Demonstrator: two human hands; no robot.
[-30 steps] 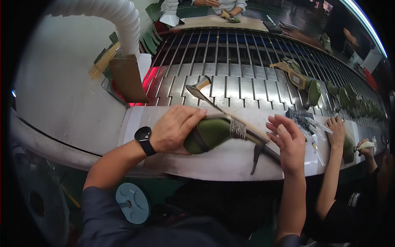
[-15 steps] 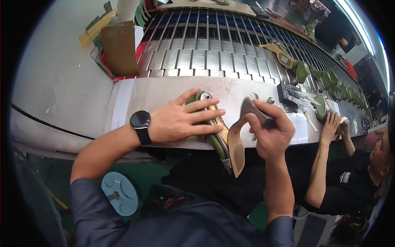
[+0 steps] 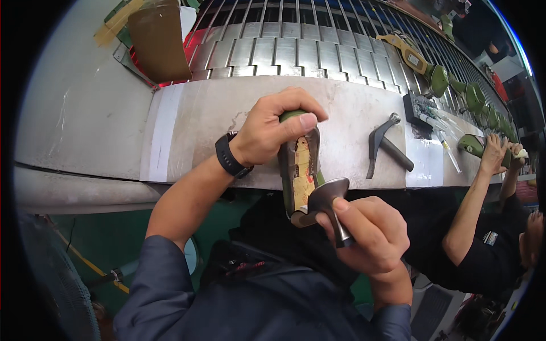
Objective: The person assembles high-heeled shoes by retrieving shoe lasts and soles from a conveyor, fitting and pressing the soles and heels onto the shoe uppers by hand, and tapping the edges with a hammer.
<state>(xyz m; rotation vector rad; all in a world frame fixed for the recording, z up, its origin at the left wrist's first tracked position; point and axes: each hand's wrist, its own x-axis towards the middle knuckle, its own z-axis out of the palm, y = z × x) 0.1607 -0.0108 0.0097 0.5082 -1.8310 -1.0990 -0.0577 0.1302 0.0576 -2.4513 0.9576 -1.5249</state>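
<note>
A green shoe upper (image 3: pixel 301 170) lies bottom up at the bench's front edge, its yellowish underside facing me. My left hand (image 3: pixel 276 125) is closed round its far end, thumb along the top. Over its near end, my right hand (image 3: pixel 372 233) pinches the slim heel of a dark grey heeled sole (image 3: pixel 327 199). The sole's front part is seen edge-on and partly hidden, and it appears to touch the upper's near end. To the right, a dark tool with a rounded metal head (image 3: pixel 385 145) rests on the bench.
Beyond the bench (image 3: pixel 222 113) runs a slatted metal conveyor (image 3: pixel 284 54) with several green shoes (image 3: pixel 469 96) at right. A black block (image 3: pixel 421 113) with syringe-like tubes stands nearby. At far right, a co-worker's hands (image 3: pixel 495 153) hold another green shoe. A brown board (image 3: pixel 159 42) stands at left.
My left hand has gone from lying spread over the upper to gripping its far end. The upper now points toward me. The sole has turned and moved nearer; the dark tool is uncovered.
</note>
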